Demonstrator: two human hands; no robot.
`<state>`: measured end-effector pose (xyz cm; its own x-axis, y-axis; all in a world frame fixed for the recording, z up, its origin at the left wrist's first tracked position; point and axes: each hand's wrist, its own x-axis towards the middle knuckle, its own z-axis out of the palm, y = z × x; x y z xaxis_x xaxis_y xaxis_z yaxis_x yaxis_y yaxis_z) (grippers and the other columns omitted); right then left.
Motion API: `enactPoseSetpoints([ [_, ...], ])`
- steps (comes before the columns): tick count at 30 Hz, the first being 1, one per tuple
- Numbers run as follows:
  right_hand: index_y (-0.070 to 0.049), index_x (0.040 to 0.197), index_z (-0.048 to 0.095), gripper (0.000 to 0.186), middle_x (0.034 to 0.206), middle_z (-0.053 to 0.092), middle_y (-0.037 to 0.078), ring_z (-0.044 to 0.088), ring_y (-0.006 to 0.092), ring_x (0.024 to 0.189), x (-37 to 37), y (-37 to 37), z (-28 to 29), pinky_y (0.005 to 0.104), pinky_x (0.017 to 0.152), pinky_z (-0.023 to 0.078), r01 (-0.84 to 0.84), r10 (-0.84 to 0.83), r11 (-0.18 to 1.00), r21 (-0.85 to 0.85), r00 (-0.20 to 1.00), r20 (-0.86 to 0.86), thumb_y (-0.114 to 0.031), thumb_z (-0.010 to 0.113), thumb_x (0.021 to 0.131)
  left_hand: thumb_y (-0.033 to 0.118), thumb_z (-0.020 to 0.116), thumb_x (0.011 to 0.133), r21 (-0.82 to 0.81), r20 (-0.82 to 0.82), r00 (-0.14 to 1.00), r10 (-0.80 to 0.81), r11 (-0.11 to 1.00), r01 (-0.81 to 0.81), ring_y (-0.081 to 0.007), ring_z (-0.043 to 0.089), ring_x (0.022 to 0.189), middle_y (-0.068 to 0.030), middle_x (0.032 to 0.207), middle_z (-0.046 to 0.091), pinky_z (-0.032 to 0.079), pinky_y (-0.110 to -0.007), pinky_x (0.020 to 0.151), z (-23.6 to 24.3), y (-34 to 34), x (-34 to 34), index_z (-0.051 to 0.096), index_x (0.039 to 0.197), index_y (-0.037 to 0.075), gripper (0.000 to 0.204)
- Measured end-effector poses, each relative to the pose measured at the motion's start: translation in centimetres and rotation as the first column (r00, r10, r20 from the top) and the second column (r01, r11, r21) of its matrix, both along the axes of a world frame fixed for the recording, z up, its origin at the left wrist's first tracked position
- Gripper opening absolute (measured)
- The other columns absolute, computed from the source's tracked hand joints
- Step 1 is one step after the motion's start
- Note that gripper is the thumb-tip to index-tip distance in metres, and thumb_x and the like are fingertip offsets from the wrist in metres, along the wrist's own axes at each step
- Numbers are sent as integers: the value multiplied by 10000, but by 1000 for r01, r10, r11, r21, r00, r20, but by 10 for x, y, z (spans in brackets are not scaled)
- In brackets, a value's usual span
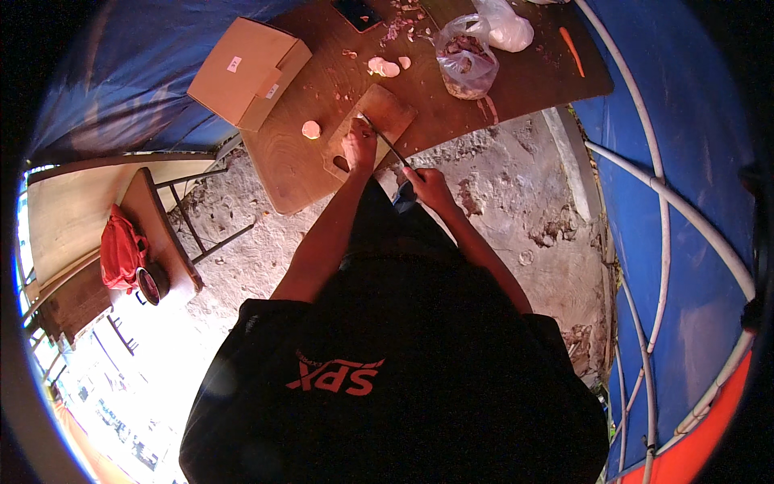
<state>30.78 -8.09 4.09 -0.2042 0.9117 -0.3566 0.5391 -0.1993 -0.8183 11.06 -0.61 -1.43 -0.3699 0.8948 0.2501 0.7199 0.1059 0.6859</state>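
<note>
A wooden cutting board (394,110) with a handle hole lies at the table's near edge. My left hand (360,147) is on it, fingers bent closed around something small that they mostly hide. In my right hand (431,188) is a knife (389,145), gripped by its handle. Its blade slants up and left across the board, the tip beside my left fingertips. Left of the board sits a pale round piece (311,129), perhaps a cut vegetable. Beyond the board, more pale pieces (384,68) lie in a small group.
A cardboard box (248,71) stands at the table's left. Toward the back right are a clear bag of purplish bulbs (467,64) and a white plastic bag (509,29). A long orange object (572,52), a phone (357,14) and scattered peelings (399,27) share the brown table (278,173).
</note>
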Motion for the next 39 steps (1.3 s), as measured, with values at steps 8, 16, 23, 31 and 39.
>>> enactPoseSetpoints([
  [8, 37, 712, 624, 524, 577, 557, 169, 581, 237, 552, 17, -32, 8, 406, 572, 437, 68, -66, 996, 54, 997, -30, -434, 581, 937, 82, 578, 823, -10, 43, 999, 22, 1000, -22, -406, 658, 690, -195, 745, 659, 520, -501, 593, 1, 1, 2, 556, 887, 70, 69],
  [16, 43, 718, 606, 547, 625, 558, 246, 590, 330, 571, 7, -19, 1, 461, 597, 437, 39, -39, 999, -6, 999, 21, -457, 566, 935, 86, 601, 818, -14, 1, 999, 40, 999, -40, -391, 664, 678, -161, 736, 673, 530, -500, 589, 7, 1, 4, 561, 886, 72, 80],
  [23, 41, 689, 601, 553, 565, 538, 202, 563, 271, 525, -2, -10, -6, 442, 559, 422, 36, -36, 999, 14, 999, -39, -450, 567, 941, 82, 598, 823, 6, 2, 999, 39, 999, -39, -388, 664, 668, -159, 743, 677, 526, -502, 572, 4, -3, 4, 535, 905, 78, 103],
  [31, 36, 672, 600, 538, 560, 580, 140, 583, 207, 541, 5, -22, 1, 389, 563, 444, 10, -10, 999, 42, 1000, -1, -427, 567, 946, 67, 590, 824, -1, 14, 999, 51, 999, -51, -396, 659, 668, -172, 735, 669, 517, -502, 586, 8, -2, 6, 520, 899, 79, 104],
  [39, 40, 683, 606, 530, 554, 565, 144, 576, 207, 540, 4, -28, 0, 394, 571, 440, 51, -52, 999, 14, 998, 19, -418, 567, 947, 49, 604, 808, -82, 33, 996, 83, 993, -80, -399, 659, 679, -170, 737, 672, 514, -508, 599, 14, -4, 8, 527, 902, 78, 125],
])
